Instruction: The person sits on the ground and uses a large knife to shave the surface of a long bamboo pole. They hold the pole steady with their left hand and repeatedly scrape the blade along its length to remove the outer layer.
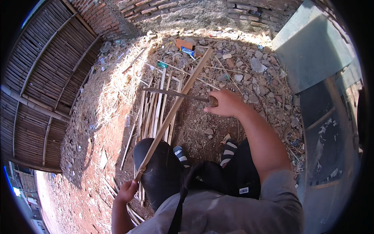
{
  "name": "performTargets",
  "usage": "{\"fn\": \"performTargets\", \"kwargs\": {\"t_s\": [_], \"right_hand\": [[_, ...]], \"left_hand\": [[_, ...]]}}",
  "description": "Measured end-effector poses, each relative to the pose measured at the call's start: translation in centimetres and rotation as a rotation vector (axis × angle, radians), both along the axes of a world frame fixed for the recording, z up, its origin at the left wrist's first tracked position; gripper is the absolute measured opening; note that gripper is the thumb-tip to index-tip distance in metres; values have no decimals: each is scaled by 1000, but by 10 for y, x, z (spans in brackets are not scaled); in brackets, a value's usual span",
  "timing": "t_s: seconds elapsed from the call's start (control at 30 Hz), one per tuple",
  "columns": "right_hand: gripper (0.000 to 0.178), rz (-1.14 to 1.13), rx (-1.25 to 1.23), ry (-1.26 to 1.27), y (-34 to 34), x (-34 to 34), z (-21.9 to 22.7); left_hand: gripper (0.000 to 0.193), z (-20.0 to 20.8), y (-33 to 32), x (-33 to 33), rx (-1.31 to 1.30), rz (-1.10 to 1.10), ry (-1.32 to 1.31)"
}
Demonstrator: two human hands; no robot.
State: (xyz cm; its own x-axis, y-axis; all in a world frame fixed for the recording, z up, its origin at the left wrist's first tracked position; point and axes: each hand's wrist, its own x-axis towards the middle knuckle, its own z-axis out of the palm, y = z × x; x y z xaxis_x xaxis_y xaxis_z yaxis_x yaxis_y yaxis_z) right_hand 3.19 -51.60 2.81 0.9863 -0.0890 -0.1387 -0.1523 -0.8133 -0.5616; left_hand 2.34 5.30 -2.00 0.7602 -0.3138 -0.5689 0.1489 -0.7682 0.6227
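Observation:
My left hand point(127, 191) is closed around the near end of a long split bamboo strip point(163, 127), low beside my left knee. From there the strip slants over my left thigh, away and to the right, its far end raised toward the rubble. My right hand point(226, 103) grips the handle of a long dark-bladed knife point(163, 91), held out ahead of my right knee. Its blade points left and crosses the strip around mid-length; I cannot tell whether they touch. On the ground beyond my left knee lies a bundle of several pale bamboo strips point(157, 105).
Broken stones and rubble point(253, 74) spread toward a brick wall point(167, 15). At left stands a slatted bamboo panel point(46, 62); at right, grey and dark sheets point(311, 46). Dry straw point(115, 84) and a blue wrapper point(187, 51) lie on the ground. My sandalled feet point(228, 153) are between.

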Motion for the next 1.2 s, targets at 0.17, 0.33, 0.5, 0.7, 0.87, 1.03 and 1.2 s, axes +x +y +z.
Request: {"fn": "performTargets", "kwargs": {"t_s": [0.17, 0.33, 0.5, 0.7, 0.87, 1.03, 1.2], "right_hand": [[39, 212, -81, -63, 40, -2, -10], [33, 191, -161, -75, 43, 16, -33], [32, -171, 45, -63, 17, 23, -49], [19, 259, -249, -83, 63, 14, -26], [19, 83, -23, -72, 33, 18, -54], [27, -194, 19, -106, 15, 20, -40], [21, 266, -153, -226, 46, 12, -30]], "left_hand": [[57, 6, -11, 0, -28, 60, 104], [58, 5, -19, -9, 155, -62, -223], [60, 11, -26, -7, 222, -62, -191], [61, 25, -31, -2, 193, -58, -111], [59, 13, -25, -4, 136, -46, -87], [64, 9, -20, 0, 91, -57, -82], [65, 1, -11, 1, -4, 21, 77]]}}
